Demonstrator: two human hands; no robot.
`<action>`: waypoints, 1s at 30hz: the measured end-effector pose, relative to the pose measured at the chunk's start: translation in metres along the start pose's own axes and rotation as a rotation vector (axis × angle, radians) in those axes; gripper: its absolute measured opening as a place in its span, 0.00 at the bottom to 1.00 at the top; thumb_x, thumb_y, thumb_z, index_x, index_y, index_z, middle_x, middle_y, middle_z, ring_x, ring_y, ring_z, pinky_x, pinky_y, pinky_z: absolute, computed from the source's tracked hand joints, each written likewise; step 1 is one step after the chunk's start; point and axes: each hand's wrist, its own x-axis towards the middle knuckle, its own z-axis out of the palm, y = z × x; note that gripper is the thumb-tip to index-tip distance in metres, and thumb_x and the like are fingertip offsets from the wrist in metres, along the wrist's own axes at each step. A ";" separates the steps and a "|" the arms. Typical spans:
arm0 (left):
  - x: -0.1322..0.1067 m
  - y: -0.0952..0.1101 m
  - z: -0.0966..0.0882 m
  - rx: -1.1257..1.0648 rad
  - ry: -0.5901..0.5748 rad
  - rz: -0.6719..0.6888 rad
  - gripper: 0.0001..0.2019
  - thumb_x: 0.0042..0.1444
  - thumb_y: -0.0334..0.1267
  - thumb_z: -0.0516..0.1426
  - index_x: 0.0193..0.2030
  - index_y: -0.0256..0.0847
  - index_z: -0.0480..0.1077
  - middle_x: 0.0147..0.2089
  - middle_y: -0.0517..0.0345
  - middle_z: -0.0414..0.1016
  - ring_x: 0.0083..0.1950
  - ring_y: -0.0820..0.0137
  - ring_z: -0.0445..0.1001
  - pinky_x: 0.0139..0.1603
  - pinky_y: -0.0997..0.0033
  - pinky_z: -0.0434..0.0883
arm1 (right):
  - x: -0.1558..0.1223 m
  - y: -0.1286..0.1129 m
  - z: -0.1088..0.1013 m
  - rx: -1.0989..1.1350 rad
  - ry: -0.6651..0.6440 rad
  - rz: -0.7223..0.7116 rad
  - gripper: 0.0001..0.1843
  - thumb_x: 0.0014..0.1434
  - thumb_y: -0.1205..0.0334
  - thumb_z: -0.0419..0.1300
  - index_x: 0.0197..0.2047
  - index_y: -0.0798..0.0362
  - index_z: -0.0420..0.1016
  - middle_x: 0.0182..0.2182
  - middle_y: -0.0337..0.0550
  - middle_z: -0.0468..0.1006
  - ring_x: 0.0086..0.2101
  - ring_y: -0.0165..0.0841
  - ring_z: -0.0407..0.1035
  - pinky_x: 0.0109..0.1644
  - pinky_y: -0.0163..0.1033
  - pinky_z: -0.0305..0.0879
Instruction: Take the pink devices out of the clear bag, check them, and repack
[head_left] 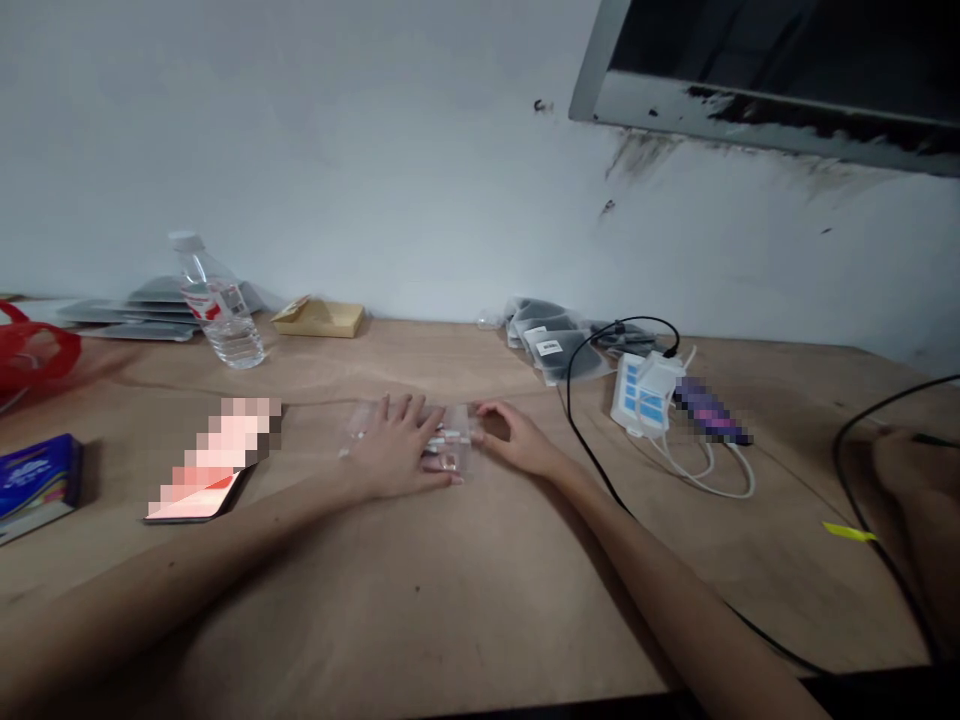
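Note:
A small clear plastic bag (pixel 456 418) lies flat on the brown table, with little white and pinkish pieces showing through it. Spread over its middle is my left hand (pixel 396 448), fingers stretched out and palm down, hiding much of the bag. My right hand (pixel 519 438) is at the bag's right edge, its thumb and forefinger curved together on the plastic in a pinch. What exactly is inside the bag is too blurred to name.
Left of my hands are a lit phone (pixel 217 470), a blue tissue pack (pixel 37 475) and a water bottle (pixel 225 315). An open cardboard box (pixel 322 318) and grey packets (pixel 555 345) stand along the wall. Rightward are a power strip (pixel 641 395), cables and another person's hand (pixel 911 460).

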 end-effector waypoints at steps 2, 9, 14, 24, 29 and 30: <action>0.000 0.000 -0.001 0.000 -0.001 -0.004 0.47 0.56 0.73 0.52 0.70 0.38 0.59 0.71 0.32 0.59 0.72 0.38 0.56 0.69 0.33 0.50 | -0.001 0.005 -0.001 0.004 0.058 0.046 0.25 0.62 0.43 0.63 0.55 0.52 0.71 0.52 0.54 0.78 0.52 0.45 0.73 0.60 0.56 0.67; 0.000 0.000 0.000 0.008 -0.004 -0.008 0.45 0.56 0.73 0.52 0.70 0.39 0.59 0.71 0.34 0.60 0.71 0.40 0.56 0.69 0.35 0.51 | -0.002 0.005 0.000 -0.188 0.030 -0.051 0.25 0.63 0.47 0.63 0.58 0.52 0.71 0.54 0.55 0.77 0.53 0.47 0.72 0.58 0.56 0.68; 0.000 0.000 0.000 -0.001 0.013 -0.001 0.46 0.56 0.72 0.52 0.70 0.39 0.60 0.70 0.33 0.61 0.71 0.39 0.57 0.68 0.35 0.51 | -0.001 0.002 -0.002 -0.231 -0.050 -0.183 0.17 0.68 0.54 0.57 0.57 0.50 0.74 0.56 0.53 0.77 0.56 0.45 0.70 0.61 0.56 0.66; 0.005 -0.013 -0.009 -0.054 0.112 -0.092 0.43 0.57 0.72 0.51 0.68 0.40 0.61 0.62 0.40 0.69 0.63 0.45 0.65 0.62 0.43 0.61 | -0.001 0.005 0.000 -0.293 -0.035 -0.096 0.26 0.73 0.50 0.48 0.66 0.54 0.68 0.61 0.57 0.72 0.61 0.46 0.66 0.66 0.58 0.62; 0.005 -0.019 -0.010 -0.055 0.138 -0.139 0.42 0.59 0.72 0.49 0.68 0.41 0.59 0.62 0.42 0.69 0.62 0.45 0.66 0.61 0.45 0.62 | -0.002 0.005 0.002 -0.316 -0.096 -0.088 0.30 0.73 0.44 0.43 0.64 0.54 0.72 0.63 0.57 0.71 0.65 0.47 0.62 0.68 0.60 0.57; 0.005 -0.019 -0.010 -0.063 0.142 -0.143 0.42 0.59 0.72 0.49 0.68 0.41 0.59 0.62 0.42 0.69 0.62 0.46 0.66 0.61 0.46 0.62 | -0.003 0.003 0.002 -0.303 -0.104 -0.086 0.31 0.73 0.43 0.43 0.65 0.54 0.71 0.64 0.57 0.70 0.65 0.47 0.61 0.69 0.60 0.57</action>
